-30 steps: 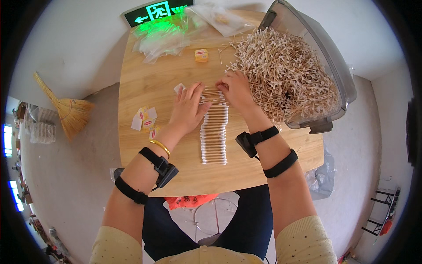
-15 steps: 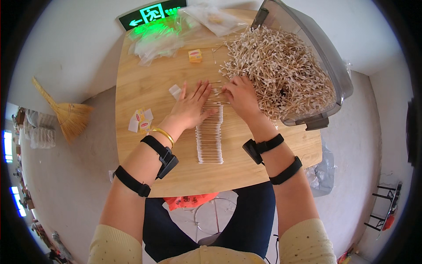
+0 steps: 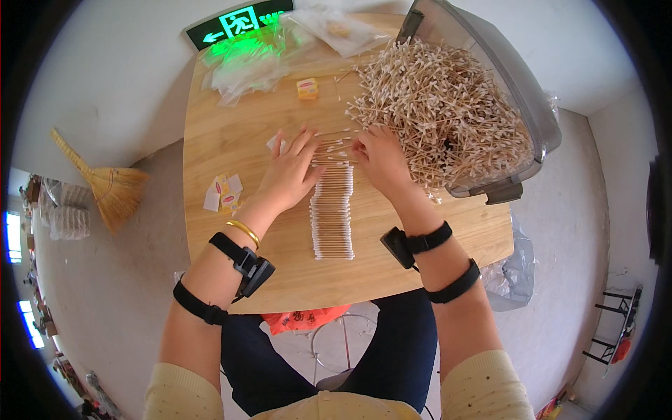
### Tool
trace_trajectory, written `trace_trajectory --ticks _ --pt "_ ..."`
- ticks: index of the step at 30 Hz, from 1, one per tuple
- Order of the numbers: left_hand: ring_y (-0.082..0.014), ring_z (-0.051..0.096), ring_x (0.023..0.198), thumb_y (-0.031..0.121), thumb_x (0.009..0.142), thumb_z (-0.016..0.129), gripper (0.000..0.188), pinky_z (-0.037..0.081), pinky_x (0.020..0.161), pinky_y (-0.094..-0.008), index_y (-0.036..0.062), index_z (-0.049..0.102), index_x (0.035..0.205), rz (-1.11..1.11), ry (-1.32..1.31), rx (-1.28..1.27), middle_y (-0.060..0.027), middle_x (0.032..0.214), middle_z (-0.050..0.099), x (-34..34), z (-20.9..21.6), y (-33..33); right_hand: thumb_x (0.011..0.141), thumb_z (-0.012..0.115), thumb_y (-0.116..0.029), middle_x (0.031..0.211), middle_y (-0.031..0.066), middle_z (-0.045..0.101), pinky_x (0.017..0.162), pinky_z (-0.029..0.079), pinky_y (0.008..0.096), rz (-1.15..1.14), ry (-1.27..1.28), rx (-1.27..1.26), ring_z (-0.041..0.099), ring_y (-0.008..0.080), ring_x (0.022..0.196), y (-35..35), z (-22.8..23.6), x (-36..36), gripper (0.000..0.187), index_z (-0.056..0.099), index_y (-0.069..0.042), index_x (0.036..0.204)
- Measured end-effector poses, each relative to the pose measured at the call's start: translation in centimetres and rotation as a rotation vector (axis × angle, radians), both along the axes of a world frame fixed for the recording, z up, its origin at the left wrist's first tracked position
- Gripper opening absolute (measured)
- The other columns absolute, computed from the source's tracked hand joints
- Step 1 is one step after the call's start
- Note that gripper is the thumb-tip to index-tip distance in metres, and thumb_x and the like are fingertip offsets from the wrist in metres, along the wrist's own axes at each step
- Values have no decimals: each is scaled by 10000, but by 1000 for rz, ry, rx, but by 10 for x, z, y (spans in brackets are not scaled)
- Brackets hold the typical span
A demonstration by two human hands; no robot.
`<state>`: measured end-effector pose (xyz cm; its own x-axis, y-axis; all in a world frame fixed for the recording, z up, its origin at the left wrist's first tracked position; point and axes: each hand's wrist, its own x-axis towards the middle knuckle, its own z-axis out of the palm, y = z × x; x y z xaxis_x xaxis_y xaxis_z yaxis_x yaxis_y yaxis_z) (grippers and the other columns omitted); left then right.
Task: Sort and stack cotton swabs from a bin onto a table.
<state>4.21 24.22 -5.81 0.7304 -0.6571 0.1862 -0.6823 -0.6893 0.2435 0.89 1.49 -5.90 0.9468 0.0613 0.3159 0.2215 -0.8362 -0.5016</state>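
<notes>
A neat row of cotton swabs (image 3: 332, 217) lies side by side on the wooden table, running toward me. Beyond its far end, several looser swabs (image 3: 334, 147) lie crosswise between my hands. My left hand (image 3: 288, 175) is open, its fingers spread, with the fingertips and thumb at the left ends of these swabs. At their right ends my right hand (image 3: 383, 159) is closed, fingers bent and tips together; what it pinches, if anything, is hidden. A big heap of swabs (image 3: 441, 105) spills from a grey translucent bin (image 3: 518, 77) lying on its side.
Small yellow-and-white boxes (image 3: 227, 196) lie left of my forearm, another yellow box (image 3: 307, 88) farther back. Clear plastic bags (image 3: 245, 73) cover the far left table edge by a green lit exit sign (image 3: 238, 24). A broom (image 3: 115, 189) leans at the left wall.
My left hand has shifted left off the swabs, uncovering the loose ones and the far end of the row. My right hand has moved only slightly, staying near their right ends.
</notes>
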Motion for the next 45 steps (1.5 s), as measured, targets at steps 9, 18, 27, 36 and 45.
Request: trace_trajectory --ticks 9,18,27,36,45 --pt "-276 556 1058 146 836 725 90 395 971 -432 123 669 902 171 -8 -160 -44 1016 608 3 0 -6 814 711 -97 967 116 613 899 470 444 14 31 -77 562 334 1030 -9 -8 -9 101 657 -58 889" --pt "-273 552 1053 139 826 730 84 397 967 -433 122 681 891 197 -19 -251 -40 1030 604 5 -1 -10 825 694 -89 981 108 599 868 479 442 -20 -33 23 578 326 994 3 -9 -1 77 665 -66 893" --pt "-287 470 1277 -3 852 614 394 328 1079 -487 150 679 1210 -37 -70 -89 -68 1332 557 -15 7 -17 821 663 -66 976 111 559 849 474 434 -60 -112 -122 569 314 998 -3 -18 11 82 641 -74 900" --pt "-280 418 1359 3 866 598 561 290 1119 -492 167 560 1401 -55 -5 -53 -61 1435 504 -34 -3 -11 817 662 -63 959 106 568 860 472 430 -22 -136 -111 571 316 981 0 -17 7 66 621 -80 866" --pt "-275 494 1227 57 886 629 425 326 1061 -449 142 608 1302 19 -51 -155 -55 1338 542 -36 -3 -15 791 719 -72 952 110 589 866 476 444 -44 -27 103 574 329 993 4 -9 -1 120 638 -80 879"
